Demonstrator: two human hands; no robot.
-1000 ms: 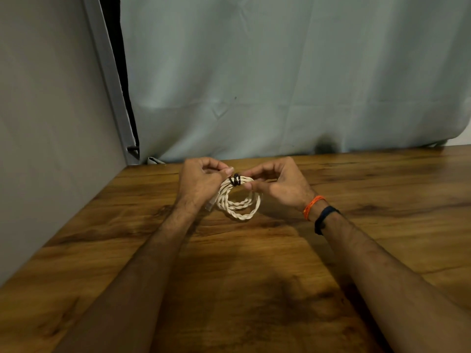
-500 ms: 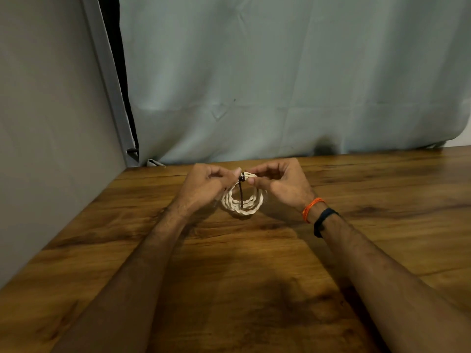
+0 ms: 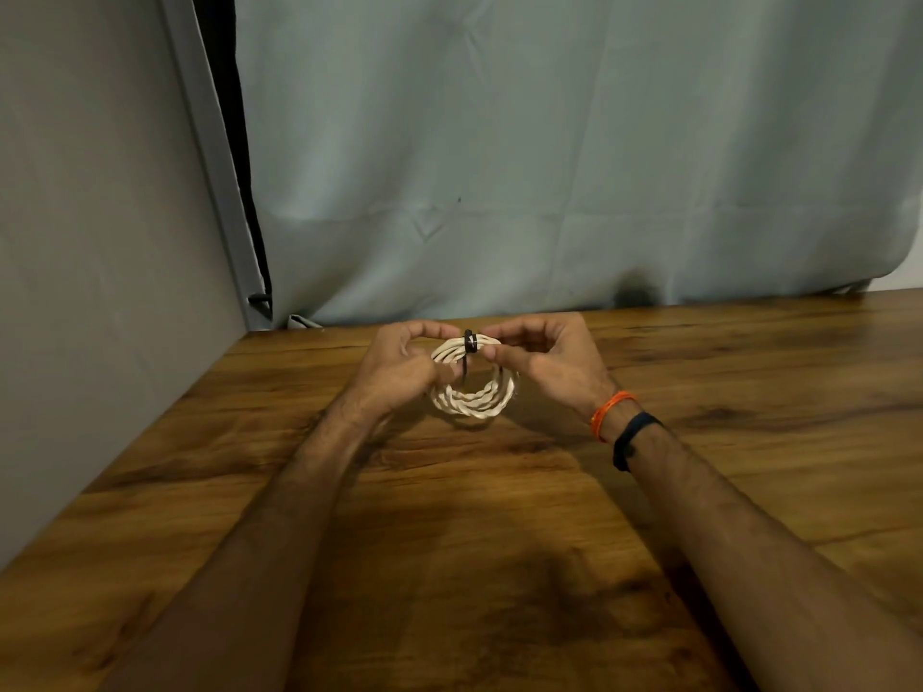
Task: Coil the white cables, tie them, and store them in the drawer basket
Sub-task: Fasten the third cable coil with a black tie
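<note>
Just above the table [image 3: 499,566] at mid-frame, my left hand [image 3: 399,372] and right hand [image 3: 547,359] pinch the coiled white cable [image 3: 472,399] beside its black tie [image 3: 468,342], which I should cinch snugly without letting loops slip.

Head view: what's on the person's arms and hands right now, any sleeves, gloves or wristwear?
Both forearms are bare, with no sleeves in view, and neither the left hand nor the right hand wears a glove. The right wrist carries two bands: a thin orange thread bracelet nearer the hand and a dark wristband just behind it. The left wrist is bare.
</note>
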